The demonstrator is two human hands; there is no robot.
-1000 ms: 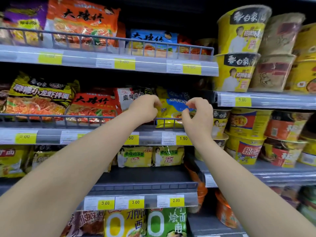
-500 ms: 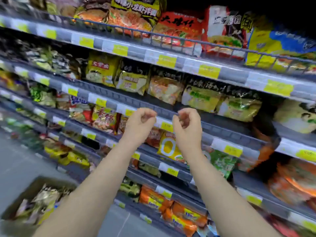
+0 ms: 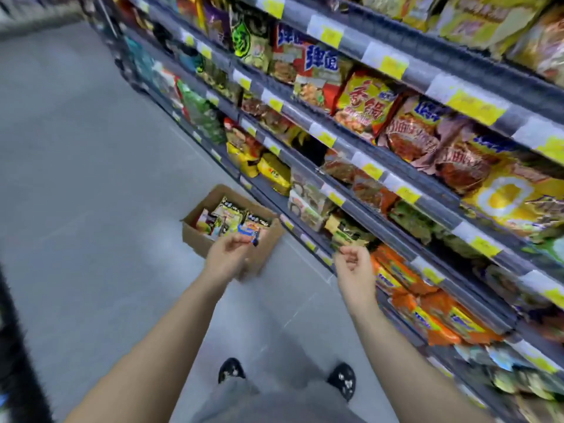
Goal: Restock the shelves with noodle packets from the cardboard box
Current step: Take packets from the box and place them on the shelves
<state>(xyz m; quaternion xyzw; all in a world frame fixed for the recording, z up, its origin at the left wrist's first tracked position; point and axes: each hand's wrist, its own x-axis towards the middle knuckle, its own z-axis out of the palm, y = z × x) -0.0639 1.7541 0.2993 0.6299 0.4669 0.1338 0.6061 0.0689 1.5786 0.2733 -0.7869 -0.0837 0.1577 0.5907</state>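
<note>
A brown cardboard box [image 3: 194,229] stands on the grey floor at the foot of the shelves, with several noodle packets [image 3: 232,219] upright in it. My left hand [image 3: 229,254] hovers over the box's near edge, fingers loosely curled, nothing in it. My right hand [image 3: 354,264] hangs to the right of the box, in front of the lower shelves, fingers curled in and holding nothing. The shelves [image 3: 378,166] run along the right, packed with noodle packets behind yellow price tags.
Orange packets [image 3: 427,312] fill the low shelf beside my right arm. My two dark shoes [image 3: 231,369] stand on the floor [image 3: 76,178] below my arms. A dark fixture edge [image 3: 18,346] runs down the left side. The aisle stretches away to the upper left.
My view has swung down and left from the upper shelves to the floor and the box. Both hands have dropped from shelf height to just above the box, still holding nothing.
</note>
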